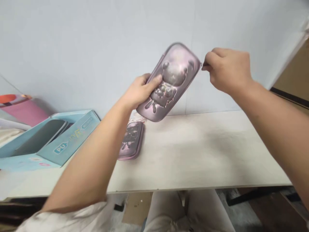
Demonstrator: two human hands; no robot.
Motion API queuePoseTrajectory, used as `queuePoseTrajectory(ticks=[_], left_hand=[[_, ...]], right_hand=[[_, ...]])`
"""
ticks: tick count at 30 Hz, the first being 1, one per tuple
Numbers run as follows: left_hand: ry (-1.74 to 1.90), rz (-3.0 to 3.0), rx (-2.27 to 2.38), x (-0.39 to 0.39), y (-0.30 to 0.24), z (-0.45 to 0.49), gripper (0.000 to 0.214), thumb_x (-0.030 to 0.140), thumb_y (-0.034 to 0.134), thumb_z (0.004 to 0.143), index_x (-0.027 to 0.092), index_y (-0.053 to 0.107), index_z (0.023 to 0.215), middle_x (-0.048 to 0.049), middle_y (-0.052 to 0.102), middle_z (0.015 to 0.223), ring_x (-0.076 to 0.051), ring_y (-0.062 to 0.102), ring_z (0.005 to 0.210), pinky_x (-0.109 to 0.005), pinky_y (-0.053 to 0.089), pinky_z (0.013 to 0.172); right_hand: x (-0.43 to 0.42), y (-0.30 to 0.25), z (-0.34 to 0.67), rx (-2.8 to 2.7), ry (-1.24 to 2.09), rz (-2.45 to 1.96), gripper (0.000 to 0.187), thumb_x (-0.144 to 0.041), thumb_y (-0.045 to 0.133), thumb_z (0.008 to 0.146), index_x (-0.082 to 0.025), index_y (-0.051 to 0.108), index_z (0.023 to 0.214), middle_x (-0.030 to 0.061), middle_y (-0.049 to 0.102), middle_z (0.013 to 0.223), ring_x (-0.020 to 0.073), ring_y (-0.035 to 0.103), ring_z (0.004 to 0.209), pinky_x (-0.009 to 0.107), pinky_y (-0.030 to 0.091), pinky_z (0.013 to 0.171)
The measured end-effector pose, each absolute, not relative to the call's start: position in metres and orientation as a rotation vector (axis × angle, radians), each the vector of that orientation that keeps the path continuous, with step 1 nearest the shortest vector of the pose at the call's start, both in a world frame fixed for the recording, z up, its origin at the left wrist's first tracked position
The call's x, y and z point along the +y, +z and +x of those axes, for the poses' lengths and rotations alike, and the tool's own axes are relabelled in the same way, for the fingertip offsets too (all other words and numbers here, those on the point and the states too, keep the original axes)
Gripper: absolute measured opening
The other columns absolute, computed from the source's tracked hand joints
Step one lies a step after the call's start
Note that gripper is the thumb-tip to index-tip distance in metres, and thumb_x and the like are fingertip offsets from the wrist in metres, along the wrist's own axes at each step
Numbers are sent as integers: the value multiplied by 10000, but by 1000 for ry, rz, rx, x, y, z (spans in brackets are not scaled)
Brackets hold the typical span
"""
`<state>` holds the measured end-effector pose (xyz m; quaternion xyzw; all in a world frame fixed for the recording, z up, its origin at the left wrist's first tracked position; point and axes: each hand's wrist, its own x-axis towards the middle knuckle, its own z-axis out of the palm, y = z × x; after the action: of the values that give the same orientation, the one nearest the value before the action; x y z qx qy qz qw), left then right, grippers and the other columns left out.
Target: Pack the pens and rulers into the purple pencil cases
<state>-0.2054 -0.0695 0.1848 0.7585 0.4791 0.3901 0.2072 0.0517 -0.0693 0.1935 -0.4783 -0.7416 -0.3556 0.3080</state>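
My left hand (pixel 142 90) grips a shiny purple hard-shell zip case (pixel 177 59) by its lower left side, thumb across the front. The case is tilted in the air above the table, and a raised cartoon bear figure stands out on its face. At the upper right edge of the case, my right hand (pixel 224 66) pinches a small dark zipper pull (pixel 205 67). A second purple case (pixel 132 140) of the same kind lies on the table, partly hidden behind my left forearm.
A light blue box (pixel 70 145) printed "PU" stands at the left with dark cases (pixel 40 137) inside. Behind it is a pink container (pixel 31 111). The white table (pixel 193 154) runs along a pale wall (pixel 101 48), with brown cardboard (pixel 293 71) at the right.
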Motion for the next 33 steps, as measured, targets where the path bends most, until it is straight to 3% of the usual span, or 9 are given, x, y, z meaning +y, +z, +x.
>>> queuePoseTrajectory(ticks=[3, 6, 11, 16, 19, 21, 23, 27, 33], left_hand=[[1463, 1667, 1063, -49, 177, -166, 580, 584, 319, 848, 102, 572, 1050, -48, 641, 920, -211, 604, 960, -312, 453, 813], [1673, 1219, 933, -36, 154, -123, 660, 645, 275, 830, 121, 514, 1152, -61, 622, 1069, -199, 603, 988, -301, 488, 803], [1475, 688, 1037, -43, 80, -71, 694, 578, 48, 883, 142, 464, 1229, -65, 581, 1207, -158, 599, 1014, -255, 526, 777], [1290, 521, 1111, -51, 8, -86, 531, 512, 204, 909, 175, 477, 1216, -41, 591, 1207, -137, 620, 959, -235, 537, 730], [1053, 606, 1192, -51, -7, -100, 576, 557, 211, 886, 153, 514, 1164, -78, 660, 1067, -170, 648, 870, -289, 539, 740], [914, 744, 1182, -54, -8, -98, 636, 623, 258, 842, 132, 507, 1162, -115, 660, 1043, -200, 648, 871, -320, 529, 760], [885, 939, 1172, -58, -4, -89, 704, 658, 427, 760, 135, 436, 1230, -141, 623, 1114, -225, 626, 946, -327, 510, 795], [876, 1216, 1246, -65, 11, -71, 994, 544, 723, 567, 173, 235, 1349, -162, 546, 1225, -258, 568, 1060, -328, 479, 839], [748, 1095, 1147, -57, 23, -86, 565, 568, 483, 752, 175, 489, 1159, -121, 626, 1108, -252, 616, 966, -357, 511, 783]], right_hand=[[-81, 171, 65, -1925, -877, -1258, 472, -235, 137, 938, -81, 584, 924, 55, 613, 911, 125, 561, 863, 249, 348, 661], [-104, 122, 47, -2046, -778, -1328, 291, -160, 302, 887, -118, 591, 884, 81, 622, 793, 163, 573, 736, 259, 341, 593], [-135, 29, 10, -2223, -399, -1580, 341, -72, 252, 848, -97, 581, 930, 158, 619, 832, 207, 583, 686, 288, 341, 543], [-130, -23, 47, -2234, 296, -1505, 267, -261, 328, 884, -144, 564, 931, 123, 641, 892, 216, 608, 788, 309, 431, 659], [-114, -22, 72, -1842, 752, -1424, 395, -383, 168, 923, -166, 457, 1084, 98, 623, 974, 154, 615, 782, 279, 472, 655], [-106, -14, 75, -1721, 806, -1389, 409, -463, 205, 905, -173, 382, 1132, 93, 598, 1013, 147, 609, 786, 283, 482, 656], [-103, -5, 69, -1678, 779, -1371, 413, -509, 335, 859, -175, 367, 1100, 88, 587, 1005, 160, 602, 803, 305, 479, 695], [-106, 3, 66, -1641, 722, -1423, 403, -492, 406, 823, -173, 369, 1067, 90, 595, 964, 187, 599, 800, 345, 460, 741], [-101, -18, 108, -1462, 775, -1561, 396, -422, 340, 846, -170, 427, 1138, 119, 596, 1088, 223, 559, 1018, 379, 401, 889]])
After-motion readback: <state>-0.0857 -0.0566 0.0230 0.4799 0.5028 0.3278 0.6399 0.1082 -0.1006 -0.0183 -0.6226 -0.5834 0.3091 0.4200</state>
